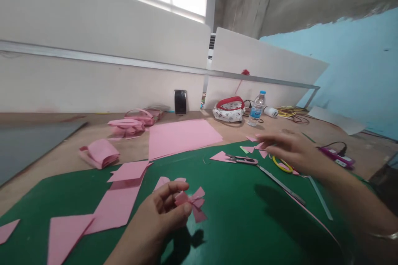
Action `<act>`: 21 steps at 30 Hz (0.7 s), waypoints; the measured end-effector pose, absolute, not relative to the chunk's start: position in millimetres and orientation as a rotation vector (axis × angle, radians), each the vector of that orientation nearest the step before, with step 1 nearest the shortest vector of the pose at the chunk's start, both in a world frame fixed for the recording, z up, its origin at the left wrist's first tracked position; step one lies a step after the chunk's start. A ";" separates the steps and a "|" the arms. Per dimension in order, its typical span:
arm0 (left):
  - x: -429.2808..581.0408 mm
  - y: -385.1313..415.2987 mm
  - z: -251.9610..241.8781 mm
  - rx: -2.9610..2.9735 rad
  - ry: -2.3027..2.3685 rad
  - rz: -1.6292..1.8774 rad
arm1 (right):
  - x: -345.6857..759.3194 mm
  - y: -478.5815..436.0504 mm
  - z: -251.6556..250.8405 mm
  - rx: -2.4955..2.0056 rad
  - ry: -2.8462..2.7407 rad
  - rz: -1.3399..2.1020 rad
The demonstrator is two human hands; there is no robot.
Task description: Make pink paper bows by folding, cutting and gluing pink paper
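My left hand (164, 211) pinches a small pink paper bow (194, 202) between thumb and fingers, above the green cutting mat (236, 223). Behind those fingers, another pink paper piece (161, 183) lies on the mat, partly covered. To the right, my right hand (287, 149), slightly blurred, reaches over several small pink paper scraps (248, 149) with its fingers stretched out and apart. Just below it are yellow-handled scissors (282, 166), partly hidden by the hand. Thread snips (244, 160) rest on a pink triangle (220, 156), beside a thin metal strip (281, 184).
Pink sheets (183, 134) and folded pink paper bundles (101, 153) lie at the back and left. A folded pink strip (116, 203) crosses the mat. Along the white partition stand a phone (180, 102), a pouch (229, 112) and a water bottle (256, 109). A purple power strip (337, 156) sits right.
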State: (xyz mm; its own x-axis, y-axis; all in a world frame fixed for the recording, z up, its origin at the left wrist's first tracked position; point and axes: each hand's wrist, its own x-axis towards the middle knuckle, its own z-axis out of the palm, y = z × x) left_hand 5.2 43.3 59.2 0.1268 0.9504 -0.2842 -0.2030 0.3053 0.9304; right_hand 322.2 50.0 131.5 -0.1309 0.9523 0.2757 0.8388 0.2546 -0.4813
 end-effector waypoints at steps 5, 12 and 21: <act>2.0 43.5 61.1 0.846 1.067 1.059 | 186.7 39.9 105.5 -1.311 -1.875 1.140; 1.4 46.2 55.6 0.853 1.030 1.075 | 150.9 39.0 68.9 -1.128 -1.628 1.069; 7.4 45.0 48.5 0.912 1.076 1.079 | 150.0 36.0 63.0 -1.106 -1.700 0.837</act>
State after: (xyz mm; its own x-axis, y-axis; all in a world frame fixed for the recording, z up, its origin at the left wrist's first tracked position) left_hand 7.4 45.0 48.5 0.1135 0.9694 -0.2177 -0.2208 0.2382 0.9458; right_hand 150.0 36.0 63.0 -0.1810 0.9283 0.3247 0.3084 0.3671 -0.8776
